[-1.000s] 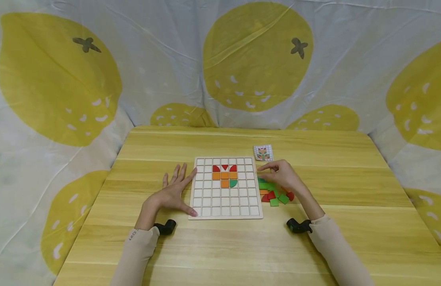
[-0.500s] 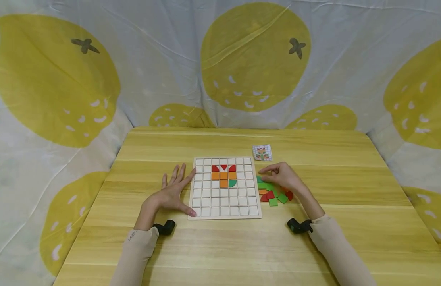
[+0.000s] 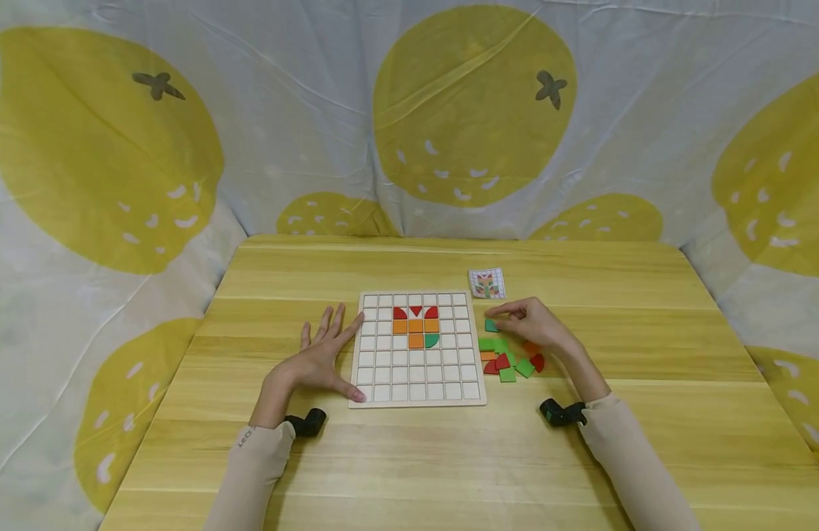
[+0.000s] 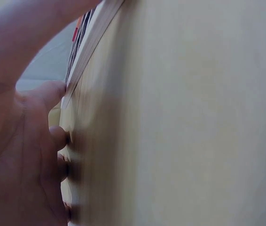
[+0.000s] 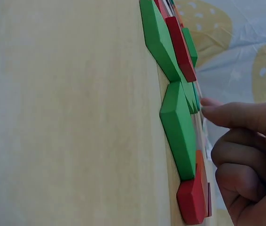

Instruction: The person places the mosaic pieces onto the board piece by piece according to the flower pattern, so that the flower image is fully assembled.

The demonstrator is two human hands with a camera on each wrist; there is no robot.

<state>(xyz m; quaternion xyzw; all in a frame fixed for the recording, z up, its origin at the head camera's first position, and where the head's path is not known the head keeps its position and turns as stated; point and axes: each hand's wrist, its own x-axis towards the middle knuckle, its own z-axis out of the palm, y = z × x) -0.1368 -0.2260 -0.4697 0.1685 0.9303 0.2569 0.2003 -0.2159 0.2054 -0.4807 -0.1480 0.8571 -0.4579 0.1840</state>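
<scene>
A square wooden grid board (image 3: 399,375) lies on the table. Red, orange and teal tiles (image 3: 416,326) form a pattern in its upper middle cells. With fingers spread, my left hand (image 3: 319,361) rests at the board's left side; thumb and index fingertip touch its edge, as the left wrist view also shows. Right of the board, my right hand (image 3: 531,324) pinches a teal tile (image 3: 492,324) at its fingertips, the other fingers curled in. Just below that hand lies a loose pile of green, red and orange tiles (image 3: 507,375), seen close in the right wrist view.
A small printed card (image 3: 486,283) with a coloured grid pattern lies beyond the board's upper right corner. The wooden table (image 3: 409,464) extends to a lemon-print cloth (image 3: 316,133) hanging behind and at the sides. A black wrist camera (image 3: 560,413) sits on the right wrist.
My right hand has drawn slightly right and away from the pile, and the teal tile has moved with it, apart from the green tiles. My left hand has stayed on the board's edge.
</scene>
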